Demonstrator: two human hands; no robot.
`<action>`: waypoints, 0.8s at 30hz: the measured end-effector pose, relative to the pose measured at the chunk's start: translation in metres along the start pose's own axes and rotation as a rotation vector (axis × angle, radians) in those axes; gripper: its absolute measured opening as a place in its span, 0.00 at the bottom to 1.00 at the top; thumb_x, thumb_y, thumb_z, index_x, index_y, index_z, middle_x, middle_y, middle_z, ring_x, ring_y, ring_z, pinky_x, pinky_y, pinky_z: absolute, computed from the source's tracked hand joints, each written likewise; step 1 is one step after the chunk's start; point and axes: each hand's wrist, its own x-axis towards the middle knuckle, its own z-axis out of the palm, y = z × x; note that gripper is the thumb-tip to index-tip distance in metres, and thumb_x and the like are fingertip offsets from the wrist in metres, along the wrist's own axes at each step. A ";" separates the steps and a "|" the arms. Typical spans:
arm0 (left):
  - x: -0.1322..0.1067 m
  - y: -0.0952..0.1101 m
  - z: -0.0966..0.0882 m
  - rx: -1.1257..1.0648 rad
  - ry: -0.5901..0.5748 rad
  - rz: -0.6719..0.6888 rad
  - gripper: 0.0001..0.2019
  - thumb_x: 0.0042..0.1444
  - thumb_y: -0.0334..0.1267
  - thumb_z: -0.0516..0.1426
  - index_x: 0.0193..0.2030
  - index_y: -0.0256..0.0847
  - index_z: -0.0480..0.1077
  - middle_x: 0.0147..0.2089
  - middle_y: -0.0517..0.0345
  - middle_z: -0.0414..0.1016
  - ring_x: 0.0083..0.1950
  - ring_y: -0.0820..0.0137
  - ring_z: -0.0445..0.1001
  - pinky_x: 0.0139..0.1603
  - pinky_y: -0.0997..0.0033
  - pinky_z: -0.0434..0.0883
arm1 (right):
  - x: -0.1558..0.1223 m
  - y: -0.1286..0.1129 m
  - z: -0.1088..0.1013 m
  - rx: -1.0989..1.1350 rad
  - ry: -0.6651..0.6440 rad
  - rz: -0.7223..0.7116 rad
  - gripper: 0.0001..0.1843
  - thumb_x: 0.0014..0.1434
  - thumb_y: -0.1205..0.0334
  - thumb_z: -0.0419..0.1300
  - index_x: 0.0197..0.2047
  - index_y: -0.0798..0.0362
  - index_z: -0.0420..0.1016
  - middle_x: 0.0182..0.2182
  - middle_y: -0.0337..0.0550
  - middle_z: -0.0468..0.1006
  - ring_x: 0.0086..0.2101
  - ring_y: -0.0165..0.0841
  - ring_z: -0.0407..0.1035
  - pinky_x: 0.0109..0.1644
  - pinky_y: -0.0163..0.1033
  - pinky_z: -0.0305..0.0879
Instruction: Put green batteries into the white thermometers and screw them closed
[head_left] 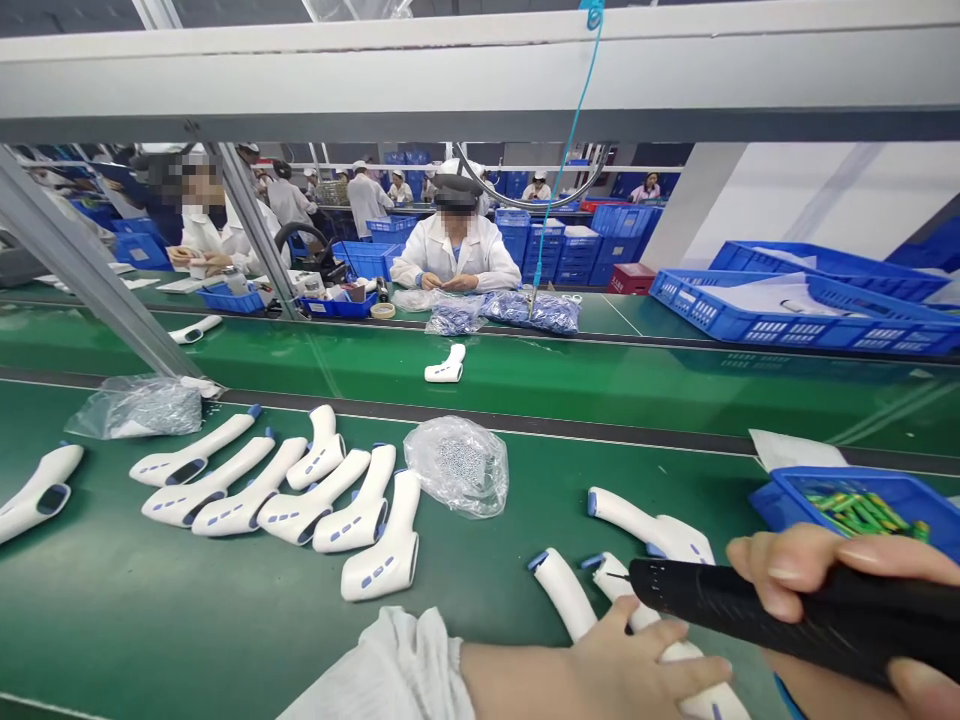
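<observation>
My right hand is wrapped around a slim black electric screwdriver, which points left. Its thin bit reaches the handle end of a white thermometer, a gun-shaped housing with a blue cap. Over that housing lies my left hand, fingers bent around it and holding it against the table; part of the housing is hidden beneath them. Close by on the left is another white thermometer, partly covered by my left hand. A third thermometer rests just behind, on its side.
Several white thermometers lie in a row on the left of the green table. A bag of small screws sits behind them. At right stands a blue bin of green batteries. Beyond runs a green conveyor; a co-worker sits opposite.
</observation>
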 end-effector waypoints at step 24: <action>0.026 -0.010 -0.022 -0.268 -0.298 -0.199 0.27 0.58 0.54 0.41 0.62 0.47 0.53 0.68 0.50 0.39 0.67 0.52 0.37 0.54 0.47 0.50 | 0.008 0.040 0.010 -0.057 -0.139 0.020 0.14 0.57 0.57 0.65 0.43 0.49 0.67 0.32 0.43 0.69 0.28 0.34 0.63 0.34 0.35 0.69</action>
